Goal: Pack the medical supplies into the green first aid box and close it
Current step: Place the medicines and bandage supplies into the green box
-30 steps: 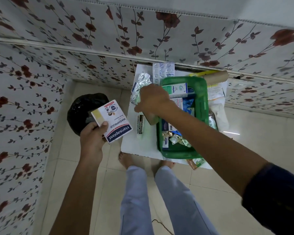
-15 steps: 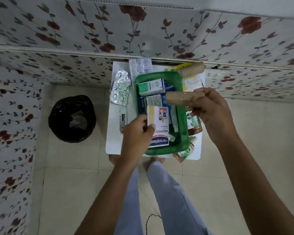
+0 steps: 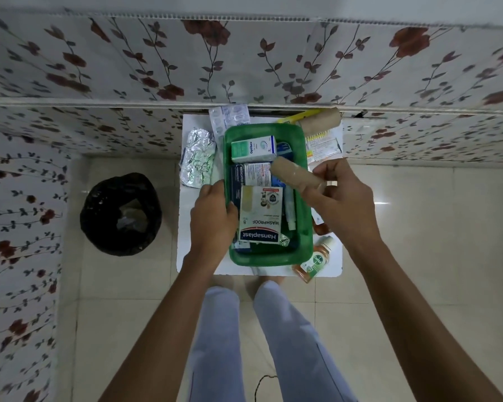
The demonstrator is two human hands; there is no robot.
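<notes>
The green first aid box (image 3: 304, 227) sits open on a small white table (image 3: 186, 250), with no lid in view. Inside lie a Hansaplast plaster box (image 3: 262, 219), a green-white carton (image 3: 253, 147), a medicated dressing box (image 3: 254, 175) and a white tube (image 3: 289, 210). My left hand (image 3: 212, 219) grips the box's left wall, thumb inside beside the plaster box. My right hand (image 3: 340, 198) holds a tan bandage roll (image 3: 296, 177) above the box's right side.
Around the box lie foil packs (image 3: 198, 158), blister strips (image 3: 230, 117), a second tan roll (image 3: 321, 123), a printed leaflet (image 3: 323, 143) and a Dettol bottle (image 3: 314, 261). A black bin (image 3: 121, 213) stands on the floor to the left. A flowered wall runs behind the table.
My left hand carried the Hansaplast box from the left into the green box and let it go. My right hand picked up the tan roll and brought it over the box.
</notes>
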